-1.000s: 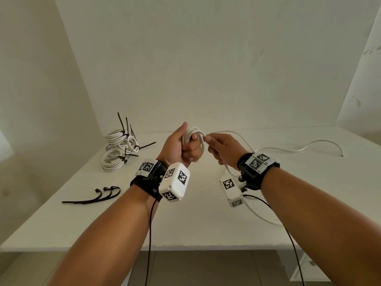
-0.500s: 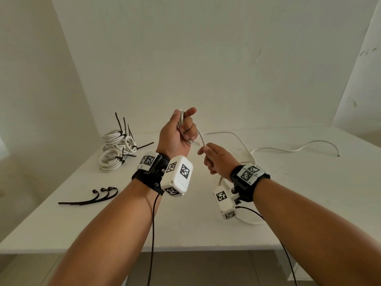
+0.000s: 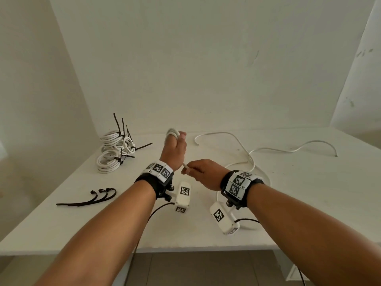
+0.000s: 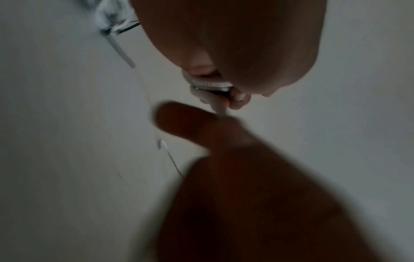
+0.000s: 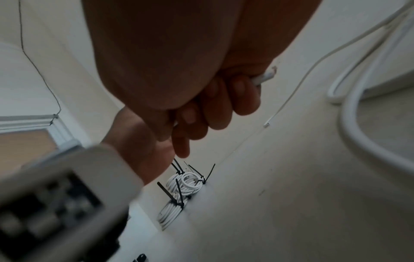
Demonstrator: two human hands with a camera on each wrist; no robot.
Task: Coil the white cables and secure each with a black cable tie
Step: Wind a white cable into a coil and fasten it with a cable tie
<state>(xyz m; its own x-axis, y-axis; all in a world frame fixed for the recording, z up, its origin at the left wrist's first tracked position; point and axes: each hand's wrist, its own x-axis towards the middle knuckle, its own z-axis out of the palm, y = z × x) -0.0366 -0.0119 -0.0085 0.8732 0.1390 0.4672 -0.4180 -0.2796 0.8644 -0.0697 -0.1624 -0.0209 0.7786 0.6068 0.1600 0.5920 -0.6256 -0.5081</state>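
White table [image 3: 288,213] w/ tied cable coils [image 3: 112,153] stacked at far left corner. Three loose black ties [image 3: 92,198] are laid nearer the front left edge. Uncoiled white cable [image 3: 278,149] is spread across far right.

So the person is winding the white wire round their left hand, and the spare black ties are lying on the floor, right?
Nearly. The white wire is indeed looped in the left hand, with the right hand pinching its end. But the spare black ties lie on the white table, not the floor; the head view shows them near its left edge.
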